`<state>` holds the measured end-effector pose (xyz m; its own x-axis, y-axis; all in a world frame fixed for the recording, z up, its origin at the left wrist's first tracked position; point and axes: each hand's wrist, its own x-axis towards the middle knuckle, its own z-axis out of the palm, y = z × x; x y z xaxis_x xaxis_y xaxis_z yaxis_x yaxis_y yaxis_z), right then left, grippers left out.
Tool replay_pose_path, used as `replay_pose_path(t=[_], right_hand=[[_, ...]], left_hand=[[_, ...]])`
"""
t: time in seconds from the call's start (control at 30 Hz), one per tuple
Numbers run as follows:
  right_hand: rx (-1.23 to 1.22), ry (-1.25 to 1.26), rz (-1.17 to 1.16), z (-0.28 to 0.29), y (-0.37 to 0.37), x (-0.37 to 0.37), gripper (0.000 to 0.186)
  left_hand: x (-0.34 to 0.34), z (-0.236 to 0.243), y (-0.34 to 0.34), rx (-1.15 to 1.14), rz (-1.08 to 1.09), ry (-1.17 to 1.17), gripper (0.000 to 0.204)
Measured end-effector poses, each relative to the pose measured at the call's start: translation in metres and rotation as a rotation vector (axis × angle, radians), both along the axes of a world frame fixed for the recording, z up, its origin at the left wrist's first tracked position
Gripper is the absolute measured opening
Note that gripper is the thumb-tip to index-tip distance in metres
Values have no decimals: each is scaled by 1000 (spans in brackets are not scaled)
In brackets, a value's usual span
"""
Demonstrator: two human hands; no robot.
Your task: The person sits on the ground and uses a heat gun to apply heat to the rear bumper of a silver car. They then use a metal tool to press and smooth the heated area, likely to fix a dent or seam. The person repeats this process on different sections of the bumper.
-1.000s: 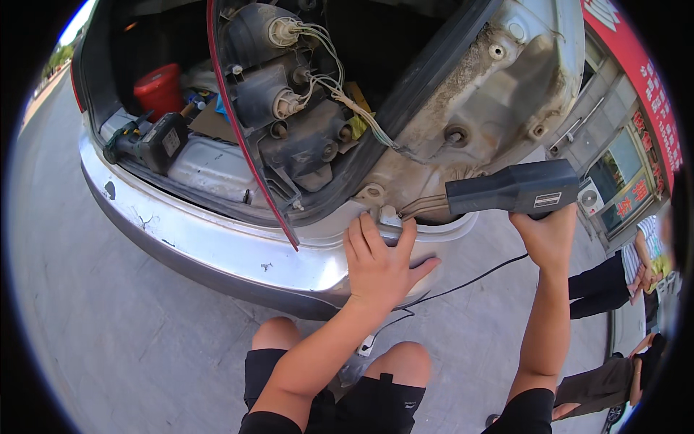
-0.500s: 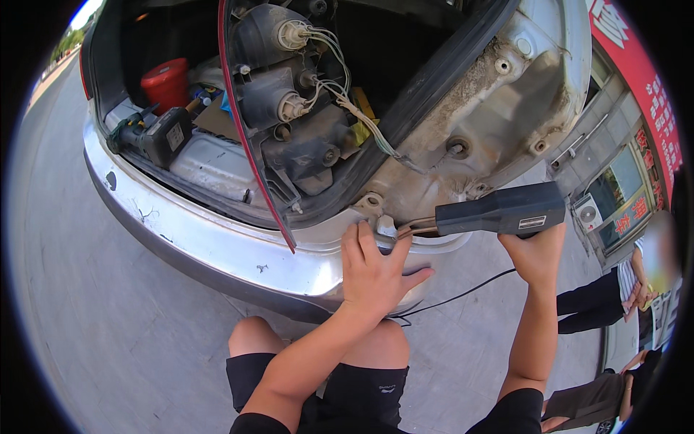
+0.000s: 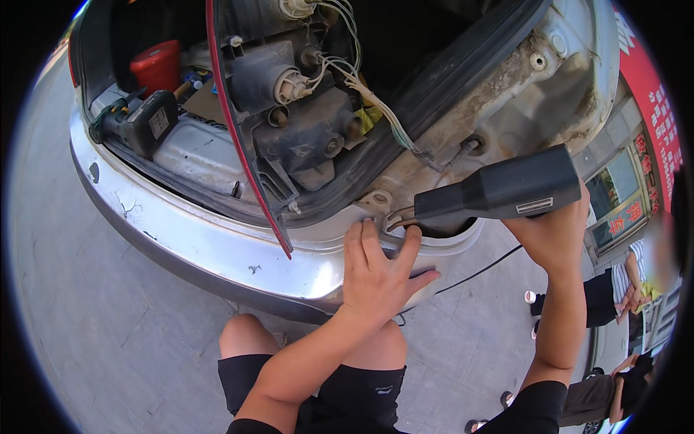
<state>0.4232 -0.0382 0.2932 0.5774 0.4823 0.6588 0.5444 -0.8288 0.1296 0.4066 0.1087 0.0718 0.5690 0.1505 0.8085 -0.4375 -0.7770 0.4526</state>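
My right hand (image 3: 553,231) is wrapped round a black corded soldering gun (image 3: 499,192), held almost level over the corner of the silver bumper (image 3: 210,249). Two bent metal prongs (image 3: 397,218) stick out of its left end, close to the bumper's upper edge and just beyond my left fingertips. How far the prongs touch the bumper, I cannot tell. My left hand (image 3: 376,275) rests on the bumper corner with fingers spread, holding nothing. Beyond it, a detached tail light (image 3: 289,130) stands with its red edge towards me and its bulb sockets and wires showing.
The bare tail-light recess (image 3: 549,101) lies beyond the soldering gun. In the trunk at left are a black cordless tool (image 3: 148,124) and a red bucket (image 3: 157,66). A black cable (image 3: 481,271) hangs below the gun. Two people (image 3: 596,296) are on the right.
The soldering gun has tilted, its rear end rising and its prongs shifting left along the bumper edge. My left hand stays in place on the bumper. The whole view has shifted slightly.
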Motion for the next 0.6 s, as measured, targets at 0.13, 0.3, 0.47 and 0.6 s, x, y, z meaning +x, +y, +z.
replay_pose_path(t=[0.13, 0.3, 0.47, 0.6], right_hand=[[-86, -26, 38, 10, 10, 5, 39], [-51, 41, 32, 11, 2, 15, 40], [-57, 54, 36, 12, 2, 18, 39], [-83, 72, 57, 17, 11, 21, 39]], left_hand=[[2, -2, -1, -14, -3, -12, 76], [1, -4, -2, -34, -21, -4, 77], [1, -6, -2, -37, -24, 2, 76], [1, -7, 0, -42, -22, 4, 76]])
